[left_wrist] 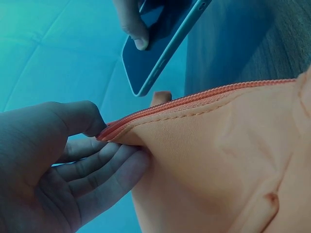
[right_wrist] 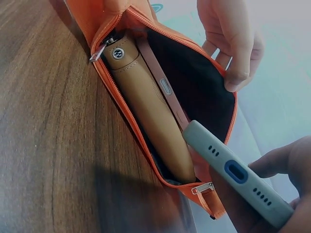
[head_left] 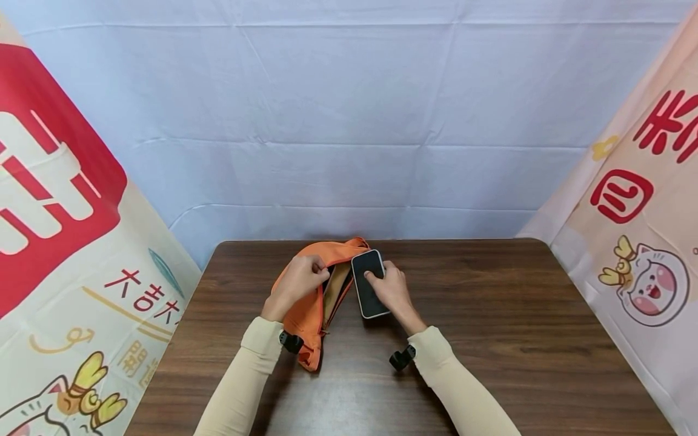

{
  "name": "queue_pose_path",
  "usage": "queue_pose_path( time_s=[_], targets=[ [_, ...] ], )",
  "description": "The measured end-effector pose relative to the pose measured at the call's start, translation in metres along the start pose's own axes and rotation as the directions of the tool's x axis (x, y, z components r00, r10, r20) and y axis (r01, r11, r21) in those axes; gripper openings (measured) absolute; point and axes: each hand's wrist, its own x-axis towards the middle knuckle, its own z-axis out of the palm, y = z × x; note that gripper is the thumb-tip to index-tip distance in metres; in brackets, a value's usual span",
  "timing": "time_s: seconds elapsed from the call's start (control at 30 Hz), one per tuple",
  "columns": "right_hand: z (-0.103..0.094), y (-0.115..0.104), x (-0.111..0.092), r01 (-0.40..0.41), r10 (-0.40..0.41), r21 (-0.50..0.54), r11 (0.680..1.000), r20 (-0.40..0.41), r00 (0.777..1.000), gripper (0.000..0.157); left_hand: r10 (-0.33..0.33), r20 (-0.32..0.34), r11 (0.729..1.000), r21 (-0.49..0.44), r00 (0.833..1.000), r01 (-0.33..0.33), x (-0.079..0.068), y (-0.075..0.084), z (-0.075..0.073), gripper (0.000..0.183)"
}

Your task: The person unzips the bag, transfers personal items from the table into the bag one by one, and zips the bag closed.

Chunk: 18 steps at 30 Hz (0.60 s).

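An orange zippered pouch bag point(head_left: 303, 314) lies on the table with its mouth unzipped. My left hand point(head_left: 300, 280) pinches the zipper edge of the opening between thumb and fingers, pulling that side away. In the right wrist view, a tan leather case point(right_wrist: 148, 109) with a round metal snap and a flat pinkish item point(right_wrist: 163, 82) sit inside, against a black lining. My right hand point(head_left: 391, 287) grips a smartphone point(head_left: 368, 297) in a pale case, thumb across its dark screen. The phone's end with the charging port point(right_wrist: 236, 171) is close to the bag's opening.
The dark wooden table point(head_left: 491, 315) spreads to the right of the bag. A pale cloth backdrop point(head_left: 349, 121) hangs behind it, and printed banners point(head_left: 643, 242) stand on both sides. Zipper pulls point(right_wrist: 201, 188) hang at the ends of the opening.
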Motion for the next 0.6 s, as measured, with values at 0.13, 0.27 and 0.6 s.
queue_pose_path(
  time_s=[0.13,0.27,0.6],
  targets=[
    [0.0017,0.0009,0.0009,0.002,-0.002,0.001,1.000,0.001,1.000,0.045,-0.002,-0.002,1.000,0.008,1.000,0.002,0.0005,-0.0002,0.0007,0.008],
    [0.0031,0.0012,0.0004,-0.007,0.007,0.004,1.000,0.012,1.000,0.045,-0.003,0.003,1.000,0.003,1.000,0.003,0.0008,-0.0006,0.0006,0.009],
    [0.0065,-0.0015,-0.0009,-0.013,0.012,0.026,1.000,0.031,0.999,0.046,0.004,-0.002,1.000,-0.003,1.000,-0.004,0.0008,-0.0011,0.0001,0.009]
  ],
)
